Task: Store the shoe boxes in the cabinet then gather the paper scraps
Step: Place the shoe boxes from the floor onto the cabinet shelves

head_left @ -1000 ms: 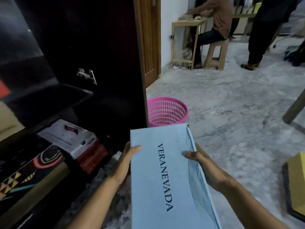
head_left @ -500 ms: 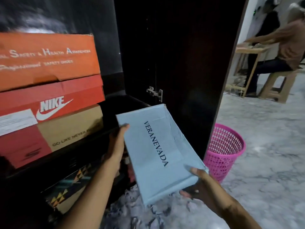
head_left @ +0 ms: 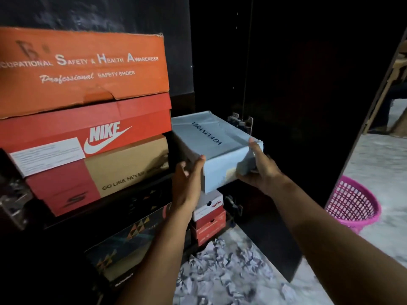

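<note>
I hold the blue box [head_left: 211, 148] at its near end with both hands, far end pushed into the cabinet [head_left: 286, 84] on the upper shelf. My left hand [head_left: 187, 183] grips the near left corner, thumb on the top edge, fingers along the side. My right hand [head_left: 259, 170] grips the near right corner, thumb on top, fingers curled underneath. The box sits just right of a stack: orange box [head_left: 81, 69] on top, Nike box [head_left: 88, 133] under it, tan-and-red box [head_left: 99, 177] at the bottom. More boxes lie on the lower shelf. Paper scraps [head_left: 226, 274] lie on the floor before the cabinet. Pink basket [head_left: 352, 205] stands right of the open door.
</note>
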The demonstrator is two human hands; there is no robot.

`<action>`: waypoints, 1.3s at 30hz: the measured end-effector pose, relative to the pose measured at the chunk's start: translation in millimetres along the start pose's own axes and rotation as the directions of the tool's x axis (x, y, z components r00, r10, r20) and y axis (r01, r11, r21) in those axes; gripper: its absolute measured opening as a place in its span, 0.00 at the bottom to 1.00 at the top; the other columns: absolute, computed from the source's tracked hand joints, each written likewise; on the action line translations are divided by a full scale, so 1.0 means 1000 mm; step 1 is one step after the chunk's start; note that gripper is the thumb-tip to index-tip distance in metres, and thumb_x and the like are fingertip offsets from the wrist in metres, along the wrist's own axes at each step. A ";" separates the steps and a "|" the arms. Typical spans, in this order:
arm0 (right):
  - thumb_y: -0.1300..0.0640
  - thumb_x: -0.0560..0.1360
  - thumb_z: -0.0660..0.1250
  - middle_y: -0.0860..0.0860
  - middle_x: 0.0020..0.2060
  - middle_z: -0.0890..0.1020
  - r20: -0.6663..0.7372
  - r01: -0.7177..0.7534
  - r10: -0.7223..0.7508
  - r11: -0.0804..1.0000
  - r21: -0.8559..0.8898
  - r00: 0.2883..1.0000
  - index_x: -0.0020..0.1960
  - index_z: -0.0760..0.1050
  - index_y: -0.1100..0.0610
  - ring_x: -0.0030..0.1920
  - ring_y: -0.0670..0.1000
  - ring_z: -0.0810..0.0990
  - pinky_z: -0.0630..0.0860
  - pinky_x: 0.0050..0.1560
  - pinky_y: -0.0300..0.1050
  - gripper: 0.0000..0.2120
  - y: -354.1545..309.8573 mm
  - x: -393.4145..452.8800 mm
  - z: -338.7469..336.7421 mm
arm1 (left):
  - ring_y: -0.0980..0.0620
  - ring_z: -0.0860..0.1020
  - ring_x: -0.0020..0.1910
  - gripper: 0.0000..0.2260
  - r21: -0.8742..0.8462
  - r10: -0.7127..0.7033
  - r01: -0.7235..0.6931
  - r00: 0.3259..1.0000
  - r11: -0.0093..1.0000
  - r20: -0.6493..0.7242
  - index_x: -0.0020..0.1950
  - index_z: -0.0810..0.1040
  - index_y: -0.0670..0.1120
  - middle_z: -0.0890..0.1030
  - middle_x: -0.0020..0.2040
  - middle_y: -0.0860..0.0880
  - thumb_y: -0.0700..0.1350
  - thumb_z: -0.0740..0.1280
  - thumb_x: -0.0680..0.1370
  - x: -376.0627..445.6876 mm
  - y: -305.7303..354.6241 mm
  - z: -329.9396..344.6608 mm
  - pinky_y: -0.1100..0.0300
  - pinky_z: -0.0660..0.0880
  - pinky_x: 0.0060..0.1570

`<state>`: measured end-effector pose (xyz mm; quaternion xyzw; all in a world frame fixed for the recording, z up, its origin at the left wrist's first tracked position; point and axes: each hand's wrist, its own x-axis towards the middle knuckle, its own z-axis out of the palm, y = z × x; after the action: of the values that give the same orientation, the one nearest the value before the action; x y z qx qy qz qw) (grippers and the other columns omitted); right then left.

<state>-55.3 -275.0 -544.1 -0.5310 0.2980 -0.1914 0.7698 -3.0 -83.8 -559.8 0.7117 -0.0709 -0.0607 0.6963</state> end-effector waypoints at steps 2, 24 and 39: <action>0.36 0.71 0.77 0.57 0.66 0.75 -0.018 0.066 -0.065 0.998 0.011 0.998 0.71 0.70 0.56 0.59 0.60 0.81 0.86 0.45 0.56 0.38 -0.002 0.020 0.014 | 0.49 0.77 0.56 0.29 -0.004 -0.015 0.015 1.000 1.000 0.002 0.70 0.73 0.49 0.77 0.59 0.50 0.65 0.69 0.76 0.006 0.003 0.002 0.56 0.71 0.51; 0.55 0.87 0.49 0.56 0.69 0.79 0.404 0.321 -0.127 0.829 -0.457 0.906 0.73 0.74 0.55 0.67 0.56 0.77 0.76 0.63 0.50 0.21 0.039 -0.021 0.112 | 0.43 0.76 0.65 0.30 0.053 -0.142 0.139 0.989 0.989 0.047 0.77 0.70 0.49 0.77 0.69 0.44 0.63 0.62 0.79 0.078 0.031 0.016 0.53 0.69 0.55; 0.47 0.78 0.67 0.49 0.52 0.86 0.089 0.343 -0.341 0.825 -0.450 0.936 0.59 0.82 0.50 0.54 0.47 0.83 0.78 0.59 0.43 0.13 0.039 -0.089 -0.124 | 0.47 0.82 0.51 0.09 0.067 0.073 -0.078 0.995 0.995 0.073 0.53 0.81 0.49 0.84 0.50 0.50 0.51 0.71 0.76 -0.042 -0.040 0.106 0.54 0.77 0.50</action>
<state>-205.2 -293.9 -589.9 -0.7426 0.2330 -0.2489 0.5765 -63.4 -179.6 -603.2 0.7298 -0.1243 -0.0567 0.6698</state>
